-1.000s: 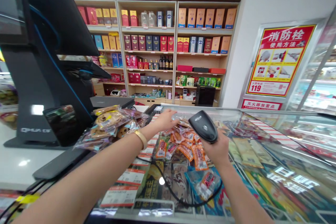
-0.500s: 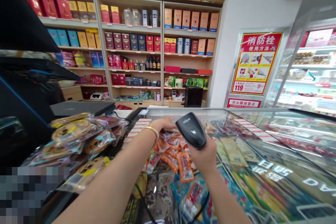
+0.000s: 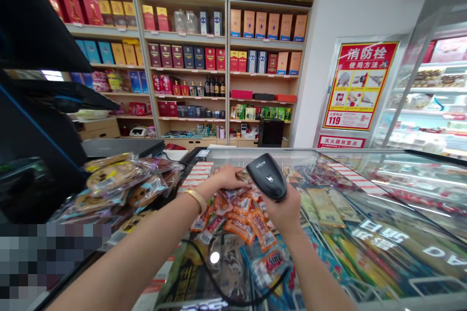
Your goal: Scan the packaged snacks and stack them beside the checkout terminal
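Observation:
My right hand is closed around the handle of a black barcode scanner, its broad head tilted up and to the left. From the scanner's side a black cable loops over the glass top. To the left of the scanner, my left hand, with a gold bracelet at the wrist, has its thumb and fingers round a small snack packet, partly hidden by them. Several orange snack packets lie heaped below both hands. One red-and-clear packet lies nearer to me.
Beneath is a glass-topped freezer with bagged goods inside. Plastic-wrapped flat brown snacks are piled on the left, beside a black monitor. Shelves of boxed bottles line the back wall; a red notice hangs at right.
My left hand has shifted slightly and its forearm has swung lower left, uncovering more orange packets. The scanner stays in my right hand, nearly in place. The view has tilted slightly.

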A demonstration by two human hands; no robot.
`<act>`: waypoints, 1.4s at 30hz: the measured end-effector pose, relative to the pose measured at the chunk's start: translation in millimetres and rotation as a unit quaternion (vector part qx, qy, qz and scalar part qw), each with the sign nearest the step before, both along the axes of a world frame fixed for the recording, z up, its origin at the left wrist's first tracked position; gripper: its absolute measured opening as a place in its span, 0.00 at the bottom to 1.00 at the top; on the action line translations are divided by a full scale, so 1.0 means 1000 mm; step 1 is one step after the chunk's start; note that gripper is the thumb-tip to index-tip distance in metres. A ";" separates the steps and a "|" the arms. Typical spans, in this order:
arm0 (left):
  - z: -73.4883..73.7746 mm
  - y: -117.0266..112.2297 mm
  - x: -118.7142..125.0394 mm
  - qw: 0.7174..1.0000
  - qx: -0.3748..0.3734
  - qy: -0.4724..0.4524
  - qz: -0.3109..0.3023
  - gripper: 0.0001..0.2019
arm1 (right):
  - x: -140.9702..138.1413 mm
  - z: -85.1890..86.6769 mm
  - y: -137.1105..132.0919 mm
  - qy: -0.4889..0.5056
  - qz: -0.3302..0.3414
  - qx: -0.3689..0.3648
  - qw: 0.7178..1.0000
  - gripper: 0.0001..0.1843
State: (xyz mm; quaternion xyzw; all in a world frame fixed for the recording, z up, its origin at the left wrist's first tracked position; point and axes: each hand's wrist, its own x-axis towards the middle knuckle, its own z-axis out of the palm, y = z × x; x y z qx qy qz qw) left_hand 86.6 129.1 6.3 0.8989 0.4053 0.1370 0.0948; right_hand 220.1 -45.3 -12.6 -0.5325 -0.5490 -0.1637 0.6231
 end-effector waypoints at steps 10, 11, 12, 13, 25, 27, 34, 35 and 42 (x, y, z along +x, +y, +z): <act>0.005 -0.067 -0.059 0.939 0.042 -0.341 0.004 0.36 | 0.006 -0.005 0.005 -0.027 -0.003 0.019 0.999 0.10; 0.004 -0.074 -0.066 0.918 0.005 -0.396 0.009 0.35 | 0.007 -0.006 0.006 -0.029 -0.005 0.021 0.999 0.10; 0.003 -0.081 -0.071 0.892 -0.039 -0.449 0.013 0.36 | 0.007 -0.006 0.006 -0.031 -0.006 0.022 0.999 0.10; 0.002 -0.087 -0.077 0.863 -0.085 -0.498 0.016 0.37 | 0.007 -0.006 0.006 -0.033 -0.007 0.023 0.999 0.10; -0.003 -0.099 -0.099 0.730 -0.213 -0.646 0.062 0.25 | 0.005 -0.003 0.000 -0.090 0.025 0.004 0.996 0.08; -0.007 -0.096 -0.101 0.788 -0.098 -0.600 0.103 0.29 | 0.004 -0.002 -0.001 -0.103 0.035 -0.006 0.994 0.07; -0.007 -0.089 -0.107 0.780 -0.020 -0.613 0.125 0.31 | -0.004 0.004 -0.007 -0.201 0.100 -0.071 0.972 0.07; -0.006 -0.089 -0.107 0.780 -0.022 -0.612 0.128 0.27 | -0.005 0.004 -0.007 -0.216 0.110 -0.086 0.966 0.08; -0.005 -0.088 -0.106 0.762 -0.032 -0.629 0.152 0.22 | -0.008 0.000 -0.007 -0.251 0.126 -0.184 0.942 0.09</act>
